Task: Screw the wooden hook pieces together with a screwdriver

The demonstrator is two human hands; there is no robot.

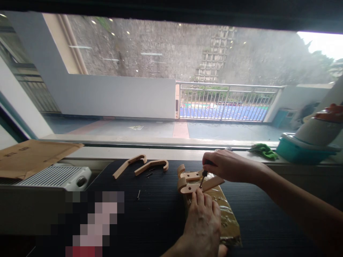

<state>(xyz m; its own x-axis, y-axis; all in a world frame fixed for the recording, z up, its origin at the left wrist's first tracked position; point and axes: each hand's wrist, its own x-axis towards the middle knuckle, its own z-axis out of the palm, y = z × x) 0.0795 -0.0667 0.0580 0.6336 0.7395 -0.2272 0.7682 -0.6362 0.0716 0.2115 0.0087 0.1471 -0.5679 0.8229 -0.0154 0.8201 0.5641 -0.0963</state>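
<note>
My right hand (pixel 230 166) is closed around the dark handle of a small screwdriver (pixel 203 177), whose tip points down onto a light wooden assembly (pixel 191 181) of joined curved pieces. My left hand (pixel 202 221) lies flat with its fingers stretched out. Its fingertips press on the near edge of the wooden assembly. The assembly rests on a crinkled clear plastic bag (pixel 227 217) on the black tabletop (pixel 150 217). Two separate curved wooden hooks (pixel 130 165) (pixel 152 166) lie further left, apart from both hands.
A few loose screws (pixel 138 194) lie near the hooks. A white ribbed appliance (pixel 53 176) and brown cardboard (pixel 32 153) sit at the left. On the window sill at the right are a green cloth (pixel 264 150) and a teal tub (pixel 300 151).
</note>
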